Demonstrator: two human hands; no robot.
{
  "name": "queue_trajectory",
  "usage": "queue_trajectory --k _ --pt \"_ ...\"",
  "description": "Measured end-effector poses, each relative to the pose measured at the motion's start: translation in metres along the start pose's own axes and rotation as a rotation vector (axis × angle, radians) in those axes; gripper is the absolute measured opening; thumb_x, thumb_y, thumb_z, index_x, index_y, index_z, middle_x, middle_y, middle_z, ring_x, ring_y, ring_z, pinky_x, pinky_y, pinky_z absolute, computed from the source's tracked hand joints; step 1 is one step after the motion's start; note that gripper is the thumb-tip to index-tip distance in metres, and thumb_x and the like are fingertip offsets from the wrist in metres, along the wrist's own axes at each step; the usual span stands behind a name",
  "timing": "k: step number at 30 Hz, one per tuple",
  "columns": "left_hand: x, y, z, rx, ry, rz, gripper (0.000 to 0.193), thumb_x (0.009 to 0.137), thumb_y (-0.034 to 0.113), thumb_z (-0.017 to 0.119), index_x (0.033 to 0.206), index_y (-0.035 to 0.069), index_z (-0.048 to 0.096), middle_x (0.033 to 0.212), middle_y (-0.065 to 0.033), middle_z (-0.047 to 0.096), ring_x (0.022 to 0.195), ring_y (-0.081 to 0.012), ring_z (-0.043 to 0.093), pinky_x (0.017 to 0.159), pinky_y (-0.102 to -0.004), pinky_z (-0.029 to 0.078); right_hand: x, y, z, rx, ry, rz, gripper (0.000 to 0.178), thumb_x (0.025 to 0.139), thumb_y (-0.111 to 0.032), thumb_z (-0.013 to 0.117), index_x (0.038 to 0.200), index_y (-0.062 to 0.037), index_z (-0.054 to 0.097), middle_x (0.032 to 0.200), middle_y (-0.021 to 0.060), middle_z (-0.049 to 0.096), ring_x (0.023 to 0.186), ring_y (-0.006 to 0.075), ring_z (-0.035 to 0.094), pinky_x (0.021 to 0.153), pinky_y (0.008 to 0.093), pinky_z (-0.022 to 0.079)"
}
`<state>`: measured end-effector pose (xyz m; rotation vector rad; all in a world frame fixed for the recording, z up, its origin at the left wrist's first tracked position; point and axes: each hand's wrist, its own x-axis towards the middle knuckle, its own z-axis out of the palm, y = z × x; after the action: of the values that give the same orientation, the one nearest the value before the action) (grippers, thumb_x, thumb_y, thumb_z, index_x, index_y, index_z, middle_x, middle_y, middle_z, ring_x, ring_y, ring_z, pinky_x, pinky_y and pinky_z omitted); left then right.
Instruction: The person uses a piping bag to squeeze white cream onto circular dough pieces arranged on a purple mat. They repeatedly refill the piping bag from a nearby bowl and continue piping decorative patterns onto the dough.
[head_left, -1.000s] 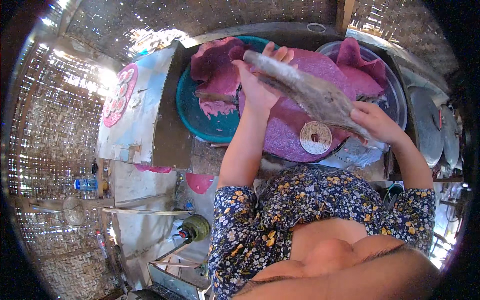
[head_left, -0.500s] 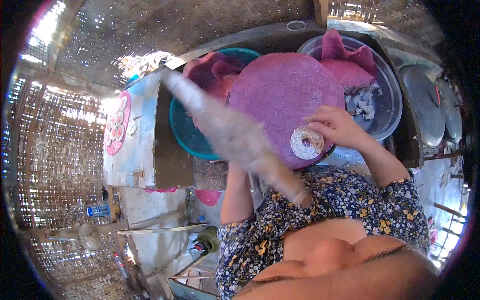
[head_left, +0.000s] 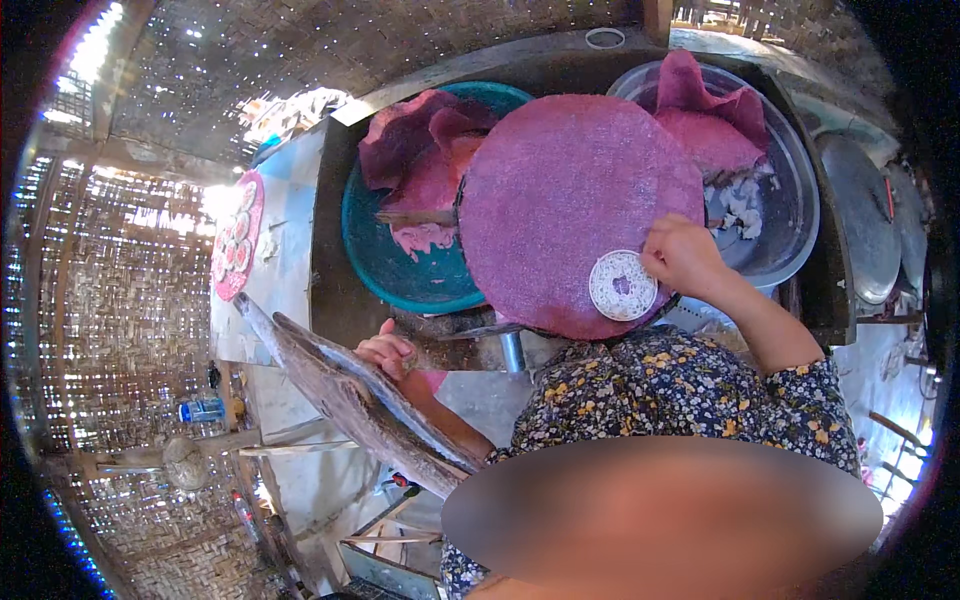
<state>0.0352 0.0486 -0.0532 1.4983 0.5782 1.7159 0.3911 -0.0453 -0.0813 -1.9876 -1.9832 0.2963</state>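
My right hand [head_left: 686, 260] is closed at the rim of a small white ring [head_left: 622, 286], fingertips on its right edge. White strands fill the ring, with a patch of pink showing at the middle. It lies on a round pad [head_left: 575, 190] covered in purple-pink cloth. To the left, my left hand [head_left: 388, 350] has curled fingers; whether something is inside them I cannot make out. Beside that hand and crossing my forearm is a long, grey-brown, two-armed wooden tool [head_left: 350, 395], slanting down to the right. Its lower end is hidden behind a blurred patch.
Left of the pad, a teal basin [head_left: 355, 255] holds pink cloth [head_left: 410, 150] and pink pulp. A grey basin [head_left: 800, 225] on the right contains pink cloth and white scraps. A pink tray [head_left: 224, 288] of round pieces stands far left; metal lids [head_left: 858, 220] lean far right.
The long wooden tool has swung left and down, away from the pad. My left hand, earlier hidden behind it, has moved left into view. My right hand stays at the white ring.
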Motion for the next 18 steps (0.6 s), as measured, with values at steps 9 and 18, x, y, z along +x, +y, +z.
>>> queue_trajectory --k 9,18 --pt "0.004 -0.012 0.008 -0.132 -0.063 0.0 0.017 0.085 0.019 0.05 0.075 0.008 0.041 0.061 -0.0052 0.041 0.062 -0.0201 0.045 0.087 -0.0463 0.037 0.0 -0.001 0.001 0.027 0.056 -0.022 0.016 0.067 -0.022 0.056 0.062 -0.0069 0.06 0.07 0.0094 0.055 0.074 0.0277 0.054 0.063 0.0398 0.045" --pt "-0.001 -0.004 0.012 -0.051 -0.04 0.008 0.018 0.084 0.019 0.052 0.076 0.008 0.041 0.059 -0.0048 0.04 0.059 -0.02 0.044 0.083 -0.0459 0.039 0.008 -0.006 -0.006 -0.001 0.001 0.001 0.015 0.063 -0.02 0.055 0.06 -0.0068 0.061 0.069 0.0108 0.056 0.072 0.0294 0.055 0.063 0.0413 0.046"
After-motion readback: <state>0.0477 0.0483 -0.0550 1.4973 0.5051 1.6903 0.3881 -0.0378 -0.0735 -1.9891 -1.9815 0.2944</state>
